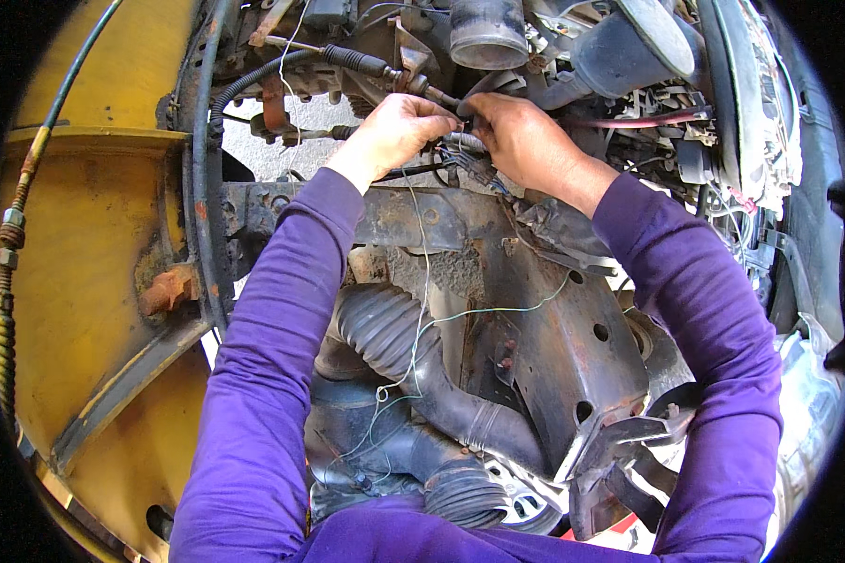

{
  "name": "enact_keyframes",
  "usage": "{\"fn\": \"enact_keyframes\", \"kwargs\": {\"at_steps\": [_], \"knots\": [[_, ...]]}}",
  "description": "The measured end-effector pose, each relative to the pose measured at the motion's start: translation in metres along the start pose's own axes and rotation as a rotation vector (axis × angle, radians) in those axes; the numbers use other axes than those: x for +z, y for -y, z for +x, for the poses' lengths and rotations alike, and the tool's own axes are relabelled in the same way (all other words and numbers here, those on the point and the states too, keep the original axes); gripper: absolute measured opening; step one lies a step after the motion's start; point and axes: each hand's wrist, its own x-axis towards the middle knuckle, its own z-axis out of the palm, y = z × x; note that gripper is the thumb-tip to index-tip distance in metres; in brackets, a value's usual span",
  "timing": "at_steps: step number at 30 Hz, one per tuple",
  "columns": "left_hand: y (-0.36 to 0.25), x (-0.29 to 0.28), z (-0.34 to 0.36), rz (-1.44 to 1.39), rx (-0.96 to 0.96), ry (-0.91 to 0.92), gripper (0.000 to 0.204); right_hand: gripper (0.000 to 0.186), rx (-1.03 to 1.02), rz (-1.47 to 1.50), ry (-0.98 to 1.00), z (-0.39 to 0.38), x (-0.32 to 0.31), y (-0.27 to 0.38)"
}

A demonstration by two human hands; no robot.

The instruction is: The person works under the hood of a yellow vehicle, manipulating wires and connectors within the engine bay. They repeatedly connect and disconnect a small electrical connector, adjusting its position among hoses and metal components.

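Note:
Both my arms, in purple sleeves, reach up into an open engine bay. My left hand and my right hand meet fingertip to fingertip at a small bundle of wires, and both are closed on it. A black corrugated conduit runs in from the left toward the same spot. Thin white and green wires dangle from the bundle down across the rusty crossmember. The fingertips hide the exact point of grip.
A yellow, worn body panel fills the left side, with a braided hose along its edge. Black ribbed rubber hoses lie below the hands. A rusty perforated bracket sits lower right; a round black duct and tangled wiring sit above.

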Motion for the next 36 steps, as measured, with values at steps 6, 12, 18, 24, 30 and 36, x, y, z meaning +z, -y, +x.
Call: {"fn": "enact_keyframes", "kwargs": {"at_steps": [6, 12, 18, 24, 30, 36], "knots": [[0.006, 0.000, 0.004, -0.092, -0.044, 0.049, 0.026, 0.022, 0.047, -0.030, 0.047, -0.007, 0.007, -0.004], [0.001, -0.004, 0.000, -0.173, -0.093, 0.138, 0.026, 0.018, -0.045, -0.056, -0.019, -0.005, 0.004, -0.006], [0.005, -0.003, 0.003, 0.005, 0.006, 0.132, 0.026, 0.021, -0.311, -0.349, 0.035, -0.006, -0.005, -0.010], [0.014, -0.001, 0.005, -0.008, 0.106, 0.128, 0.023, 0.015, -0.307, -0.326, 0.084, -0.003, -0.005, -0.008], [0.006, 0.002, 0.001, 0.113, 0.185, 0.080, 0.018, 0.022, 0.426, 0.260, 0.090, 0.003, 0.017, -0.003], [0.011, -0.003, 0.003, 0.149, 0.182, 0.087, 0.023, 0.020, 0.192, 0.044, -0.011, -0.002, 0.012, -0.003]]}}
